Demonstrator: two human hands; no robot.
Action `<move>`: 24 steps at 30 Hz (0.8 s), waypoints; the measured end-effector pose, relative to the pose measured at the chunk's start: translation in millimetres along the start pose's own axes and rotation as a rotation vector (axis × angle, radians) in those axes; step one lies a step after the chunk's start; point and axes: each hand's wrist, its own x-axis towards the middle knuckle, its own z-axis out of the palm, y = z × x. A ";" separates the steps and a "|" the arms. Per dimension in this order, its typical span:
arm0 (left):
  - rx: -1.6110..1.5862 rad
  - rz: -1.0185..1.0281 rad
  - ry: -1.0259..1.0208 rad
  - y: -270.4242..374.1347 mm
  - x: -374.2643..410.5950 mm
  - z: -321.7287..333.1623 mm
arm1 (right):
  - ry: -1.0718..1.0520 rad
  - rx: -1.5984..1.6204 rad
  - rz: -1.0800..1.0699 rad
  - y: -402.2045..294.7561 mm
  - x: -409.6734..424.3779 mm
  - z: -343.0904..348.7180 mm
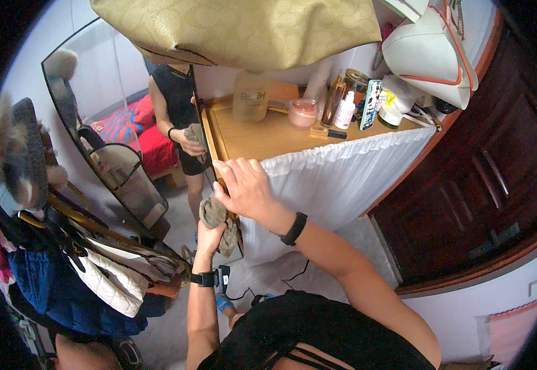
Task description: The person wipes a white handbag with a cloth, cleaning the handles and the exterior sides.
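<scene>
My left hand (pixel 211 237) grips a crumpled grey-brown cloth (pixel 213 212), low beside the right edge of a tall mirror (pixel 134 159) with a thin dark frame. Above it, my right hand (pixel 246 188) has its fingers and thumb curled at that mirror edge, by the near left corner of a wooden tabletop (pixel 240 138). What lies under the right palm is hidden. Dark bands circle both wrists; the left one carries a small device. Reflected in the glass are a person in black holding the cloth and a bed with red covers.
On the tabletop stand a pink jar (pixel 303 114), a white bottle (pixel 345 111) and several other cosmetics. A gold-coloured bag (pixel 250 32) hangs above. A white curtain (pixel 333 180) covers the table front. Clothes (pixel 65 277) hang at left; a dark door (pixel 477 166) is right.
</scene>
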 end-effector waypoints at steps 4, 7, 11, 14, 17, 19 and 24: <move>-0.204 0.088 0.145 45.5 -9.3 -7.2 | -0.028 -0.008 0.008 -0.7 -0.1 -1.6; -0.193 0.252 0.190 70.7 -9.7 -13.6 | -0.032 0.000 0.019 0.3 -0.8 -1.7; -0.144 0.329 0.244 83.1 -8.1 -10.7 | -0.064 0.037 0.032 0.5 -0.7 -3.6; -0.103 0.281 0.245 59.7 -1.5 -2.4 | -0.058 0.044 0.025 0.3 -1.0 -2.2; -0.098 0.229 0.222 54.9 -3.4 4.7 | -0.048 0.021 0.031 1.7 -2.7 -2.1; -0.105 0.247 0.236 33.7 -4.3 10.4 | -0.034 0.028 0.031 -1.5 -0.9 -0.4; 0.119 0.129 0.016 -10.6 -9.9 26.7 | -0.034 0.012 0.026 1.8 -1.3 -3.8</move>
